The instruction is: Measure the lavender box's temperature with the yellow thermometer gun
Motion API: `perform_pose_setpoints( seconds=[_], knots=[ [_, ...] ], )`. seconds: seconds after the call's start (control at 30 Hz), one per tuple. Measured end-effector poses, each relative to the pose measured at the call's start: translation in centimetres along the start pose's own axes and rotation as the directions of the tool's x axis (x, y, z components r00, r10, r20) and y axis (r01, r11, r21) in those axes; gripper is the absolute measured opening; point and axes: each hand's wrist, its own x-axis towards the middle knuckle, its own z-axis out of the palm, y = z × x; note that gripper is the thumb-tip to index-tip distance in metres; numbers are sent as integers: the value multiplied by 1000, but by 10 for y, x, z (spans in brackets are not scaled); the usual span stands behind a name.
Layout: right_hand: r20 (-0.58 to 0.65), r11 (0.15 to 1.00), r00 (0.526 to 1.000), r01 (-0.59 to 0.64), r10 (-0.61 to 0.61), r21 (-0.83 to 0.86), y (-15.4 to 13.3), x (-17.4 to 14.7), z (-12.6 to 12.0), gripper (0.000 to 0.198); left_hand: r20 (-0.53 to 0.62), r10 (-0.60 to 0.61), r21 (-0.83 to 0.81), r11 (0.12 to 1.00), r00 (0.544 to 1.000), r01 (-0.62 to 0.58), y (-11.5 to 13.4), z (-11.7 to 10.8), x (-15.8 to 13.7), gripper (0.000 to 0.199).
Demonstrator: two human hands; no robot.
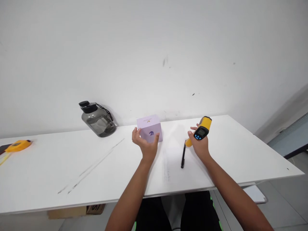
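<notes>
My left hand (146, 144) grips a small lilac box (150, 128) from its near side, thumb on the right and fingers on the left. The box rests on the white table close to the wall and bears a dark printed emblem. In my right hand (201, 146) is a yellow and black infrared thermometer (204, 126), its small screen and blue buttons facing up. A black pen (183, 157) lies on a white sheet of paper (174, 173) between my forearms, just left of the thermometer's handle. Faint handwriting shows along the paper's left side.
A grey translucent water bottle (99, 122) with a black cap stands left of the box near the wall. Another yellow and black tool (19, 146) lies at the table's far left. Under the table are a cardboard box (72, 211) and a white flat object (255, 194).
</notes>
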Motion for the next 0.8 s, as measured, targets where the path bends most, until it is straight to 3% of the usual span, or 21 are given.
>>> perform_pose_setpoints(
  seconds=[0.07,0.13,0.23,0.3,0.43,0.57,0.63,0.8],
  knots=[
    [-78,981,979,-193,190,-26,-1,6,-5,46,-35,-83,30,996,996,84,-7,0,7,91],
    [-100,954,950,-298,294,-19,-2,10,-7,50,10,-258,-19,966,966,258,-15,-2,16,100],
    [-107,949,944,-315,312,-7,-4,11,-8,50,290,-446,-79,870,846,486,-29,-9,29,109],
    [-102,954,949,-300,297,-16,-4,11,-7,48,373,-468,-70,847,801,528,-39,-14,36,113],
    [-93,954,954,-292,285,-71,-5,11,-6,46,385,-483,-66,835,786,546,-57,-21,45,115],
    [-67,963,967,-250,244,-99,0,10,-5,46,595,-408,-203,758,693,620,-61,-20,53,88],
    [-42,970,975,-220,216,-107,2,9,-5,45,571,-409,-205,769,712,606,-53,-22,59,82],
    [-52,972,980,-197,192,-124,4,8,-5,44,312,-331,-228,884,890,409,-6,-38,84,78]
  ],
)
